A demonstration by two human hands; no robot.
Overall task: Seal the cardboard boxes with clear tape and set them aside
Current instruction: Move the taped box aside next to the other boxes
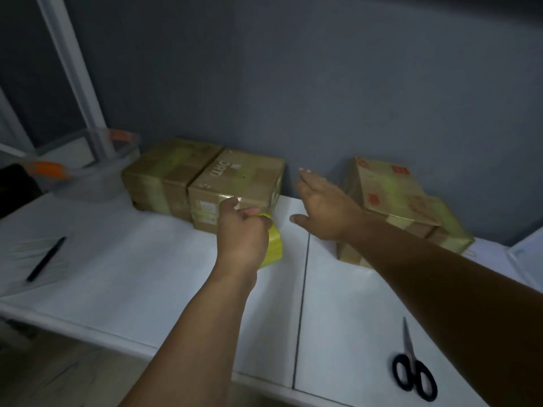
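Far left: black pen (45,259) lying on a sheet of papers (35,259) on the white table (147,274). Behind it, clear plastic tub (88,177) with orange handles, against the window frame.

Far centre-left, against the grey wall (323,83): two taped cardboard boxes side by side, touching. Left box (164,168) wrapped in yellowish tape; right box (238,183) with printed letters on top, tape across the near upper edge.

Left hand (242,233) extended forward from lower centre, forearm straight, back of hand up. Fingers curled, clamped on a yellow-tinted tape roll (274,245). Thumb and knuckles just at the near face of the right box; contact with it not clear. Roll hanging just above the table, mostly hidden behind the hand.

Right hand (326,207) reaching forward from lower right, palm down, fingers straight and spread, thumb out to the left. Holding nothing. Hovering between the centre boxes and the right-hand stack, fingertips toward the wall.

Right: stack of boxes (411,218) against the wall, top box (390,192) tilted, red marks on its lid, yellowish tape over the stack. Forearm covering its near left corner.

Near right: black-handled scissors (412,365) flat on the table, blades closed, pointing far. Well apart from both hands. Seam between two tabletop panels running near to far just left of the right forearm.
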